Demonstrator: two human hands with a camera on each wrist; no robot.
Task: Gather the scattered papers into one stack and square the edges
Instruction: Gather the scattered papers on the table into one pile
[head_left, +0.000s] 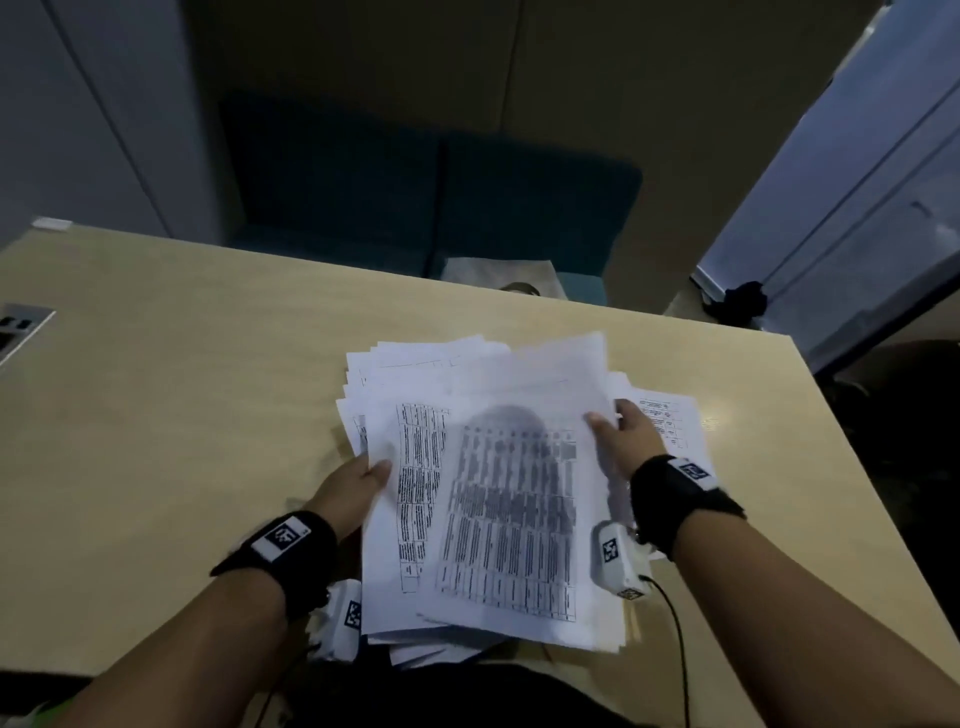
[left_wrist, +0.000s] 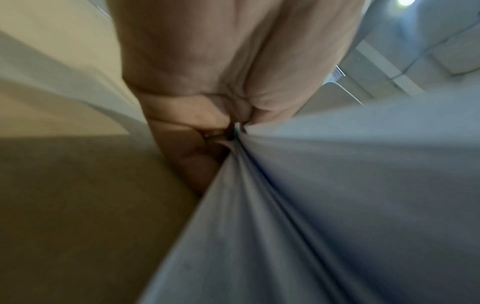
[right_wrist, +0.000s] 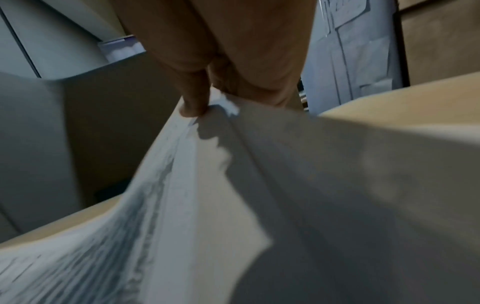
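Note:
A loose, uneven stack of printed papers (head_left: 493, 483) is held above the near part of the wooden table (head_left: 171, 395). My left hand (head_left: 358, 480) grips its left edge, thumb on top. In the left wrist view the left hand (left_wrist: 207, 115) has its fingers curled under the sheets (left_wrist: 324, 205). On the other side my right hand (head_left: 623, 431) pinches the right edge, its thumb on the top sheet. The right wrist view shows the right hand (right_wrist: 207, 82) pinching the fanned sheets (right_wrist: 207, 205). A single printed sheet (head_left: 670, 421) lies flat on the table beyond the right hand.
A teal seat (head_left: 431, 208) stands behind the table's far edge, with a pale bag (head_left: 498, 275) on it. A socket panel (head_left: 18, 325) is set in the table at the left. A glass partition (head_left: 857, 208) rises at the right.

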